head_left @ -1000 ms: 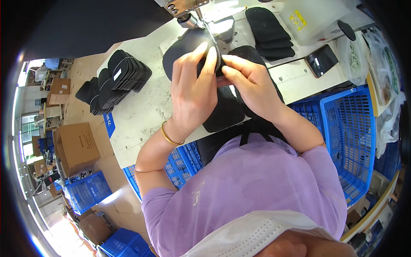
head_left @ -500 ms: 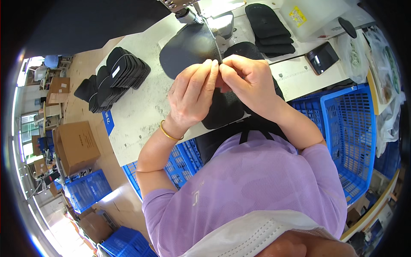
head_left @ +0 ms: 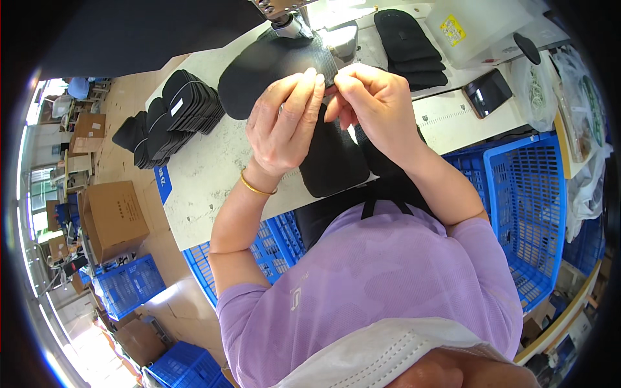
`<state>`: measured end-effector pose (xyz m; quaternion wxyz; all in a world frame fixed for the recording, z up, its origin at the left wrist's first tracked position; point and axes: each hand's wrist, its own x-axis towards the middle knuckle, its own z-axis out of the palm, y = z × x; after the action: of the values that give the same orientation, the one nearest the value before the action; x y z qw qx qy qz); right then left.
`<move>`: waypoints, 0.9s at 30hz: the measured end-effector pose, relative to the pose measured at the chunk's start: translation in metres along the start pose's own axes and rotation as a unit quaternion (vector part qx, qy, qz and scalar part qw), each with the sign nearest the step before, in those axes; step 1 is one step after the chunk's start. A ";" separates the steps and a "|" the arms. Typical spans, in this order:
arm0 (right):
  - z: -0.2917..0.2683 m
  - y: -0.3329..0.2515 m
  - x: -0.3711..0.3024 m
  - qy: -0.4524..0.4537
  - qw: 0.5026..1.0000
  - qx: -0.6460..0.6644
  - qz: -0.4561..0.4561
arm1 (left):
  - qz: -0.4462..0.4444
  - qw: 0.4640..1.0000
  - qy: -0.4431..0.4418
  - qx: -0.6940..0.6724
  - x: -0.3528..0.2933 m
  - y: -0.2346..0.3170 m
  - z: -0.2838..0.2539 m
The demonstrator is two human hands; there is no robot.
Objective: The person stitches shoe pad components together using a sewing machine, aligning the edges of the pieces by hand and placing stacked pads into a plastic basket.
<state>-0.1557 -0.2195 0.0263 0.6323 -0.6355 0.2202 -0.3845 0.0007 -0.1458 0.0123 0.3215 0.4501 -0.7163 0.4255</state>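
A black, round-ended padded fabric piece (head_left: 255, 68) lies under the sewing machine head (head_left: 288, 26), its straight edge toward the right. My left hand (head_left: 284, 123) has its fingers held together at the near edge of this piece; the thumb is hidden. With thumb and forefinger, my right hand (head_left: 380, 110) pinches at the corner of the same edge, the other fingers curled beneath. More black fabric pieces (head_left: 333, 165) lie on the table below my hands, partly covered by them. The needle area is hard to make out in the glare.
Bundled black pieces (head_left: 187, 103) stand on the table's left. Another black stack (head_left: 407, 48) lies at the far right, near a phone (head_left: 486, 92) and a translucent bin (head_left: 475, 32). A blue crate (head_left: 527, 220) stands on my right; cardboard boxes (head_left: 116, 220) are on the floor at left.
The fabric piece under the machine has shifted and turned to the left. My left hand has moved slightly left, and the gap between my hands has widened.
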 end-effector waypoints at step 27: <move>-0.002 0.025 0.010 -0.032 0.998 0.043 0.031 | -0.011 1.000 -0.011 0.011 0.020 -0.028 0.019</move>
<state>-0.1463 -0.2312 0.0039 0.6776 -0.6126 0.2021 -0.3533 0.0170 -0.1763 0.0297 0.3135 0.4655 -0.7103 0.4249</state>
